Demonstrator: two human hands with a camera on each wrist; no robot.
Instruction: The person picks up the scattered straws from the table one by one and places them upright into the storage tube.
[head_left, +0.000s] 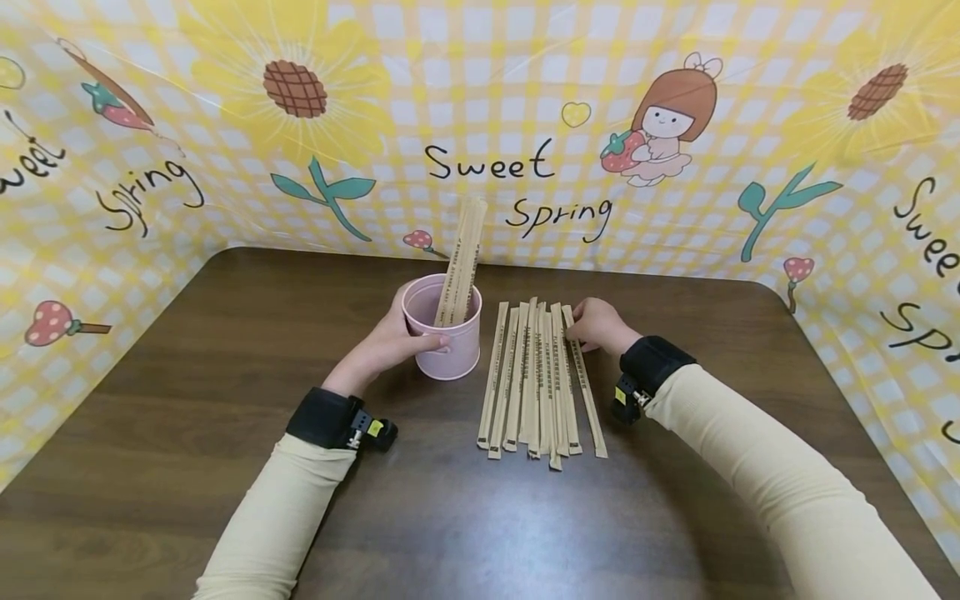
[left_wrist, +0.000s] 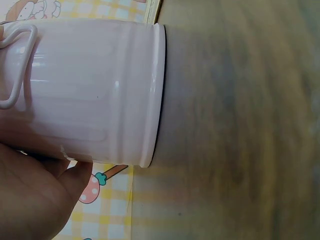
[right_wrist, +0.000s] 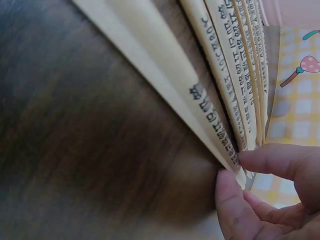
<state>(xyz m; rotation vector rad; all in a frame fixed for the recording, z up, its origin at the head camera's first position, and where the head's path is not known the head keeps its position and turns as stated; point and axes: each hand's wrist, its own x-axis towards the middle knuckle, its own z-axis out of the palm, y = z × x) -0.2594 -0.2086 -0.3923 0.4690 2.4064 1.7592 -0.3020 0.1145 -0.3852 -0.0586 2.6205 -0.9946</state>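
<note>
Both arms wear long, pale cream sleeves that reach to the wrists. A wide black strap wraps each wrist just above the left hand and the right hand. Each strap carries a small black camera block on its inner side, with a silver metal fitting and a little yellow label. The hands are bare.

This looks like a staged tabletop recording booth rather than a lived-in room. A dark wooden table fills the floor of the view, and a yellow checked backdrop printed with sunflowers and "Sweet Spring" wraps closely behind and along both sides of it.
</note>
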